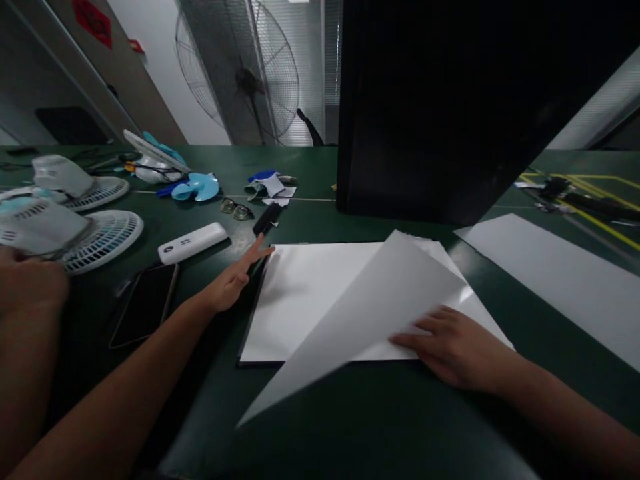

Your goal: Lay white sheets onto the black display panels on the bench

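A stack of white sheets [305, 287] lies on a dark-edged board on the green table. One loose white sheet [370, 300] is lifted and tilted over the stack, its pointed corner reaching past the front edge. My right hand [455, 347] grips this sheet at its right side, slightly blurred. At the stack's upper left corner is my left hand [237, 277], its fingers spread and nothing held.
A black box-like object [440, 120] stands behind the stack. At left are a phone [145, 305], a white power bank [193, 243], glasses [237, 209] and white fan parts [100, 233]. Another person's hand [30, 283] is at far left. More paper [560, 280] lies right.
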The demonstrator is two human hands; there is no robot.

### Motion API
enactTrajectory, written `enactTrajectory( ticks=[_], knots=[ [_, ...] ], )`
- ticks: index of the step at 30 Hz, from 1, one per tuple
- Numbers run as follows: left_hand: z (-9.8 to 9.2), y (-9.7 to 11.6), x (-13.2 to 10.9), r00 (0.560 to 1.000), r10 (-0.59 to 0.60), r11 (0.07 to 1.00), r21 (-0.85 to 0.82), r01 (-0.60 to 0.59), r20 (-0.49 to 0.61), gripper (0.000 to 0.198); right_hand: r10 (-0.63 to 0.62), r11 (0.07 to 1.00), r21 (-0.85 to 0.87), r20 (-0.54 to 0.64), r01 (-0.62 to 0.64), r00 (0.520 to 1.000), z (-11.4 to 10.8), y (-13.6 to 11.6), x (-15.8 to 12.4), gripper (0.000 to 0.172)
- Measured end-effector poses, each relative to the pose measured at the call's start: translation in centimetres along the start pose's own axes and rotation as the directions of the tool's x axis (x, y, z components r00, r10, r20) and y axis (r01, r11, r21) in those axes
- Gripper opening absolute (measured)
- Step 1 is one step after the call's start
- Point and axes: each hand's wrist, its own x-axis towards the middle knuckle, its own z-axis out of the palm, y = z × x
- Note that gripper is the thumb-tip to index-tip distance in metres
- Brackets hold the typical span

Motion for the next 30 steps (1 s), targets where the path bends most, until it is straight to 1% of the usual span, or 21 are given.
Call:
enactTrajectory(
  ticks=[2,3,5,7,9,11,13,14,15,17,18,19,20,22,24,25,28,30],
  knots=[
    [0.0,0.0,0.1,0.999,0.025,0.999,-0.042,-0.027,-0.042,0.099,0.064,0.996,0.058,0.035,-0.066,0.997,-0.3,-0.4,0.2,0.042],
    [0.0,0.0,0.2,0.998,0.038,0.998,-0.054,-0.04,-0.041,0.097,0.087,0.994,0.07,0.034,-0.089,0.996,-0.4,-0.7,0.3,0.04],
    [0.0,-0.1,0.2,0.999,0.05,0.998,-0.038,-0.05,-0.005,0.092,0.118,0.991,0.068,0.015,-0.119,0.993,-0.5,-1.1,0.7,0.042],
    [-0.1,-0.2,0.3,0.999,0.043,0.999,-0.009,-0.043,0.022,0.09,0.148,0.987,0.061,0.023,-0.149,0.989,-0.5,-1.5,1.1,0.045],
    [-0.1,-0.3,0.2,0.999,0.028,1.0,0.013,-0.029,0.038,0.09,0.163,0.985,0.056,0.059,-0.166,0.985,-0.3,-1.9,1.6,0.055],
    [0.1,-0.2,0.3,0.999,0.024,1.0,0.009,-0.024,0.026,0.09,0.161,0.985,0.04,0.083,-0.165,0.983,0.1,-2.2,2.0,0.073],
    [0.6,0.1,0.5,0.998,0.048,0.998,-0.029,-0.049,-0.029,0.089,0.154,0.988,0.013,0.09,-0.156,0.984,0.5,-2.5,2.3,0.089],
    [0.8,0.4,0.7,0.995,0.071,0.996,-0.052,-0.075,-0.077,0.089,0.152,0.988,-0.001,0.088,-0.152,0.985,0.6,-2.6,2.4,0.092],
    [1.1,0.8,0.8,0.986,0.095,0.991,-0.076,-0.107,-0.139,0.088,0.152,0.988,-0.012,0.083,-0.151,0.985,0.8,-2.7,2.5,0.092],
    [1.4,1.6,1.1,0.954,0.138,0.981,-0.099,-0.17,-0.267,0.088,0.157,0.988,-0.019,0.069,-0.156,0.985,0.9,-2.8,2.6,0.089],
    [1.4,2.0,1.1,0.937,0.155,0.978,-0.086,-0.19,-0.312,0.089,0.162,0.987,-0.015,0.066,-0.161,0.985,1.0,-2.8,2.7,0.088],
    [1.3,2.4,1.1,0.93,0.168,0.979,-0.055,-0.196,-0.326,0.089,0.166,0.986,-0.007,0.068,-0.166,0.984,0.9,-2.8,2.7,0.087],
    [1.2,2.7,1.1,0.936,0.176,0.982,-0.009,-0.188,-0.303,0.088,0.17,0.985,0.004,0.074,-0.17,0.983,0.9,-2.8,2.7,0.087],
    [0.7,3.0,1.0,0.968,0.161,0.983,0.122,-0.139,-0.192,0.077,0.176,0.983,0.033,0.088,-0.18,0.98,0.7,-2.6,2.6,0.085],
    [0.4,2.8,0.9,0.992,0.104,0.966,0.246,-0.083,-0.074,0.064,0.196,0.977,0.071,0.094,-0.203,0.976,0.5,-2.4,2.4,0.081],
    [0.3,2.6,0.8,0.997,0.07,0.956,0.289,-0.057,-0.035,0.06,0.213,0.971,0.09,0.091,-0.221,0.973,0.4,-2.3,2.3,0.078],
    [0.4,1.8,0.9,0.999,-0.01,0.939,0.345,-0.002,0.033,0.064,0.254,0.957,0.125,0.066,-0.261,0.965,0.2,-2.0,2.0,0.07],
    [0.5,1.4,1.0,0.995,-0.036,0.938,0.348,0.002,0.09,0.061,0.26,0.956,0.124,0.05,-0.264,0.964,0.1,-1.7,1.8,0.066]
  ],
)
